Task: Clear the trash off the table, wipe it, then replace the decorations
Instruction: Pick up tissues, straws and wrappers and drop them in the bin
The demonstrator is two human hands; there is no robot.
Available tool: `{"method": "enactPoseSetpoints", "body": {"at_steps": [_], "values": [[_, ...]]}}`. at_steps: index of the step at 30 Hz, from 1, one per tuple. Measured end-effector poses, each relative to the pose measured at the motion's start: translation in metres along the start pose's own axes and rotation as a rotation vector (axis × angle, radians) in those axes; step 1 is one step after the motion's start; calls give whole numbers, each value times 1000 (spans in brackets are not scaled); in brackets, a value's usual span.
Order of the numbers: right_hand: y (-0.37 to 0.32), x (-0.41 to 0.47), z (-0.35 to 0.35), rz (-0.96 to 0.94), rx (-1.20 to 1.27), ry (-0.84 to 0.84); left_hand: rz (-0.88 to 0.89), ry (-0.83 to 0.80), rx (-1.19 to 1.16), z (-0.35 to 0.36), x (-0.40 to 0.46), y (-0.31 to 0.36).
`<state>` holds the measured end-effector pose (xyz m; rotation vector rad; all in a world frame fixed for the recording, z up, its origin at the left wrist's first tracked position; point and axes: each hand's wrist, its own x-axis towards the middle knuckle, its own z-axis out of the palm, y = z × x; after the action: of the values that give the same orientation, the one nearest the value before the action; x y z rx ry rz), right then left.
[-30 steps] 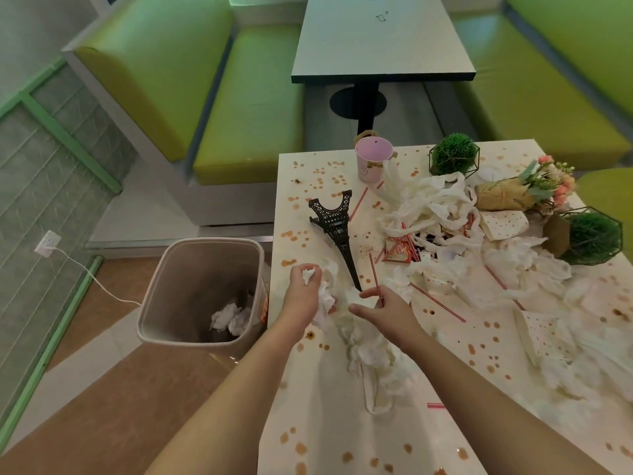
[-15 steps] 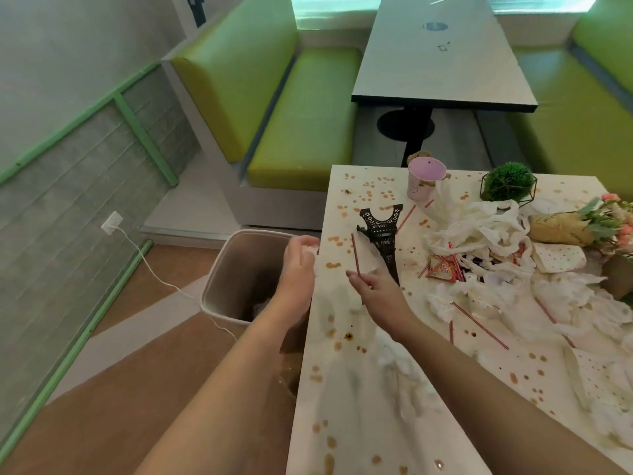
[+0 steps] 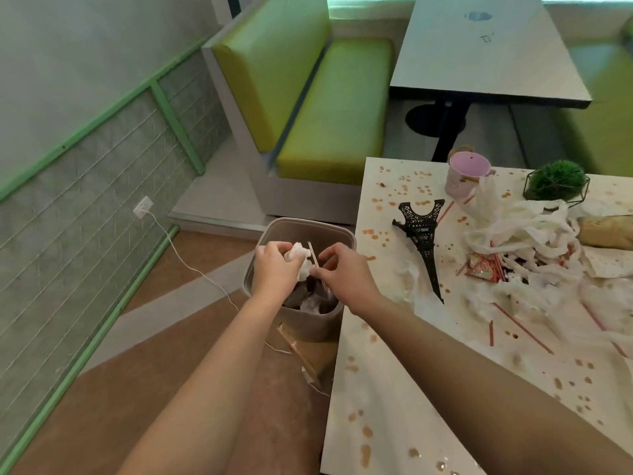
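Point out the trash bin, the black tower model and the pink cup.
trash bin (image 3: pixel 310 227): head view, on its far rim.
black tower model (image 3: pixel 422 234): head view, on its latticed mid-section.
pink cup (image 3: pixel 460 181): head view, on its side wall.

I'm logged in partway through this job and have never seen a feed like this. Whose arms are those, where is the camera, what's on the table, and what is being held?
There is no machine here: a person works with bare hands, and the single wide-angle camera sits on their head, looking forward and down. The left hand grips a crumpled white tissue; the right hand pinches a thin straw. Both are over the beige trash bin on the floor beside the table. The tabletop is spotted with brown stains and carries a heap of used tissues, red straws, a toppled black Eiffel Tower model, a pink cup and a green ball plant.
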<state>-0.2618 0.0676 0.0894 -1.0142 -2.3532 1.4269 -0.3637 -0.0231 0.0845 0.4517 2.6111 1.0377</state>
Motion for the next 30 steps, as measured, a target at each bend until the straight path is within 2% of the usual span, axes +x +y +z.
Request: {"method": "enactPoseSetpoints", "body": {"at_steps": [3, 6, 11, 16, 18, 21, 23, 27, 30], "values": [[8, -5, 2, 1, -2, 58, 4, -68, 114, 1, 2, -6], [22, -12, -9, 16, 24, 143, 74, -94, 49, 9, -4, 0], [60, -22, -40, 145, 26, 218, 193, -193, -16, 37, -26, 31], [113, -38, -65, 276, -78, 270, 311, -322, -52, 70, -49, 53], [133, -44, -70, 325, -222, 269, 330, -386, -53, 82, -58, 56], [154, -56, -74, 433, -512, 229, 330, -458, -30, 98, -73, 52], [165, -63, -78, 501, -602, 203, 307, -506, 11, 108, -80, 48], [177, -68, -83, 525, -665, 183, 246, -576, 44, 120, -87, 36], [180, -69, -87, 476, -634, 242, 209, -607, 34, 126, -92, 30]]}}
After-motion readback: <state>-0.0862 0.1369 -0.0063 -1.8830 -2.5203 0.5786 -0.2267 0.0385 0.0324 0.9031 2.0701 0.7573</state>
